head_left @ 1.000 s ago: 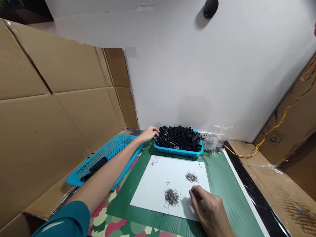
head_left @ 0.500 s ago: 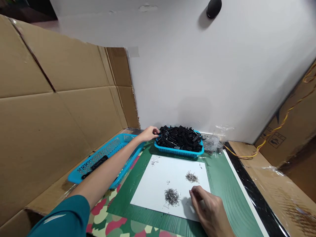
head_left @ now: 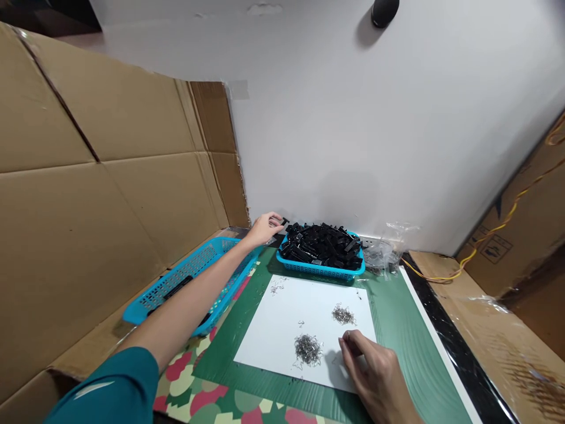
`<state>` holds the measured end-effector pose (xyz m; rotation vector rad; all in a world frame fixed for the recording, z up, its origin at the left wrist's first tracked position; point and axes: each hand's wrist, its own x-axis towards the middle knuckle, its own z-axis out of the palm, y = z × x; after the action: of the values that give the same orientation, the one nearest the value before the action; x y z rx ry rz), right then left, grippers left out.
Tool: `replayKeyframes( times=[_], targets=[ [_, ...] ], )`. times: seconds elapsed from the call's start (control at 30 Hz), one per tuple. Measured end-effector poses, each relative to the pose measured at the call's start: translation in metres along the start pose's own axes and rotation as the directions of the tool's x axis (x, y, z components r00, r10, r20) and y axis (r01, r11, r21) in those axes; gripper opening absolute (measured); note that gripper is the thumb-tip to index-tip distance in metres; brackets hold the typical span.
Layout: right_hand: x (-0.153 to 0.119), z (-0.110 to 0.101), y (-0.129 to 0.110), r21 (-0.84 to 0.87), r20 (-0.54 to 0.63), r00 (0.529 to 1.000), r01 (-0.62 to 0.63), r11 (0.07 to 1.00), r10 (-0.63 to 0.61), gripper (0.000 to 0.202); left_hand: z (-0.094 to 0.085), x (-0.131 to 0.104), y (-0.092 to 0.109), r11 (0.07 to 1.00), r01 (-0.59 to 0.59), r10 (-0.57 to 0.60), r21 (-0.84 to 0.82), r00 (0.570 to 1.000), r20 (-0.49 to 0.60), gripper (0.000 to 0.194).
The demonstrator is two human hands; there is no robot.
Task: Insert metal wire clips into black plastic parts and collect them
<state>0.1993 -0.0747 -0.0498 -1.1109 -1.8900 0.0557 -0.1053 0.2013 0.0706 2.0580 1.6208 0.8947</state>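
Observation:
Up beside the heaped blue basket (head_left: 321, 271), my left hand (head_left: 265, 228) pinches a small black plastic piece (head_left: 285, 222) by its fingertips. The basket is piled with similar black plastic pieces (head_left: 324, 244). Lower right, my right hand (head_left: 373, 371) hovers over the edge of a white sheet (head_left: 265, 330), thumb and forefinger pressed together; whatever is between them is too small to make out. Left of that hand lies a dense pile of small bent metal wires (head_left: 308, 350), with a smaller wire pile (head_left: 343, 314) above it and a sparse scatter (head_left: 276, 287) at the sheet's far-left corner.
A longer blue basket (head_left: 212, 250) with a few black pieces stands at the left, partly under my left arm. Clear plastic bags (head_left: 382, 256) sit right of the heaped basket. Cardboard (head_left: 123, 176) walls the left; a yellow cable (head_left: 472, 253) runs along the right.
My left hand has lifted slightly up from the left edge of the heaped basket, with a black piece now showing in its fingertips. The right hand stays in place.

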Motion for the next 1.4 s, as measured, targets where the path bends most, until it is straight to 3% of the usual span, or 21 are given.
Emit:
replayKeyframes(
  times=[0.1,0.2,0.4,0.67,1.0,1.17,1.4],
  targets=[
    [-0.001,0.0,0.0,0.016,0.023,1.0,-0.018,1.0,0.018,0.03,0.0,-0.005,0.022,0.991,-0.096,0.099,-0.088,0.995,0.022,0.044],
    [-0.002,-0.001,0.0,0.032,0.052,0.998,-0.043,0.999,0.042,0.028,0.005,-0.013,0.043,0.976,-0.162,0.177,-0.143,0.979,0.098,0.04],
    [-0.001,-0.003,-0.001,0.038,0.053,0.997,-0.049,0.998,0.047,0.026,0.019,-0.015,0.064,0.981,-0.173,0.184,-0.091,0.973,0.14,0.033],
    [0.002,-0.003,-0.003,0.054,0.043,0.999,-0.031,0.998,0.029,0.026,0.03,-0.015,0.068,0.988,-0.15,0.149,0.044,0.988,0.033,0.018],
    [0.0,-0.002,0.0,0.056,0.054,0.998,-0.042,0.998,0.039,0.025,0.037,-0.009,0.072,0.991,-0.135,0.134,0.0,0.991,-0.028,0.015],
    [0.0,-0.004,-0.001,0.05,0.065,0.997,-0.049,0.998,0.045,0.026,0.023,-0.015,0.066,0.982,-0.175,0.176,-0.066,0.984,0.016,0.023],
    [-0.004,-0.004,0.001,0.025,0.107,0.993,-0.05,0.998,0.047,0.023,0.007,-0.032,0.056,0.962,-0.266,0.273,-0.063,0.948,0.164,0.021]
  ],
)
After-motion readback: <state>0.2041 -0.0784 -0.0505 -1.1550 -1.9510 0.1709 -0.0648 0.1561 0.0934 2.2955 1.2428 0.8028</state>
